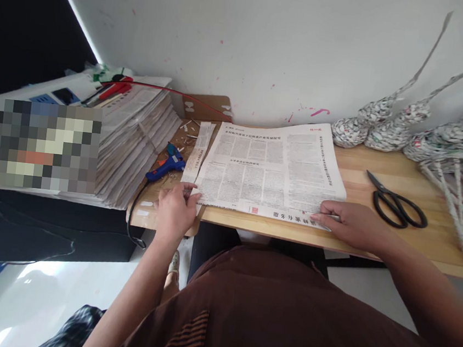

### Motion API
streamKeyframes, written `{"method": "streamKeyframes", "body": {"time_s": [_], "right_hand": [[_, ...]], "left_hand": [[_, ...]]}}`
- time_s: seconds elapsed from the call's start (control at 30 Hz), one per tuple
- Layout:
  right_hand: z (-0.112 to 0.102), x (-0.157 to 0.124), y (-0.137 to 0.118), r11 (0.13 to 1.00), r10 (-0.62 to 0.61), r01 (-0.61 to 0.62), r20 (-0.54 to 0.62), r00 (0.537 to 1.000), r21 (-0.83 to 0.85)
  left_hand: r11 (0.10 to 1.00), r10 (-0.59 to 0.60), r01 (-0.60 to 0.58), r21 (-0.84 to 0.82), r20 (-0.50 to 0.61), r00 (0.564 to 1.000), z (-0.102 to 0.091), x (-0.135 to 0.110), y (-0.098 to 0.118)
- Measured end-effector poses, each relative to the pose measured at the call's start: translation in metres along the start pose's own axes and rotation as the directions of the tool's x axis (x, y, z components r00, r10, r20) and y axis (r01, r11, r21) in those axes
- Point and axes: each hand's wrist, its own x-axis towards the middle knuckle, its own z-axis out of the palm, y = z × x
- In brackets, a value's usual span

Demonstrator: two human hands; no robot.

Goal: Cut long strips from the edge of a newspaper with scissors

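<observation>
A newspaper sheet (269, 166) lies on the wooden table, its near edge close to the table's front edge. My left hand (177, 209) pinches the near left corner of the newspaper. At the near right corner, my right hand (344, 223) grips the edge between thumb and fingers. Narrow newspaper strips (197, 150) lie along the sheet's left side. A blue glue gun (168, 166) rests left of the strips, above my left hand. Black-handled scissors (396, 202) lie with blades parted to the right of the sheet.
A tall stack of newspapers (135, 141) stands at the left. Woven paper shapes (394, 121) with long stems and several rolled paper sticks (460, 203) occupy the right side. The glue gun's black cord (131, 212) hangs over the front edge. A white wall (270, 45) bounds the back.
</observation>
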Motion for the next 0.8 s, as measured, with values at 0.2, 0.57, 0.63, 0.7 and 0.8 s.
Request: {"method": "streamKeyframes", "body": {"time_s": [0.2,0.57,0.63,0.7,0.8], "right_hand": [[0.0003,0.0011,0.0002,1.000,-0.017,0.017,-0.019,1.000,-0.007],[0.0004,0.0017,-0.0024,1.000,0.011,-0.011,-0.008,1.000,-0.026],[0.0002,0.0018,-0.0024,0.999,0.013,-0.013,-0.003,1.000,-0.030],[-0.0004,0.0016,-0.0027,1.000,0.008,-0.008,0.001,1.000,-0.027],[-0.0015,0.0010,-0.0041,1.000,0.015,-0.014,0.007,1.000,-0.018]], "left_hand": [[0.999,-0.011,0.011,0.046,0.007,1.000,-0.0014,0.0008,0.0035],[0.997,-0.017,0.016,0.079,0.005,1.000,0.0006,-0.0002,0.0032],[0.998,-0.010,0.011,0.068,-0.005,1.000,0.0011,-0.0012,0.0025],[0.998,-0.006,0.007,0.060,-0.018,1.000,0.0012,-0.0023,0.0021],[0.998,-0.010,0.012,0.061,-0.041,0.999,0.0013,-0.0037,0.0010]]}}
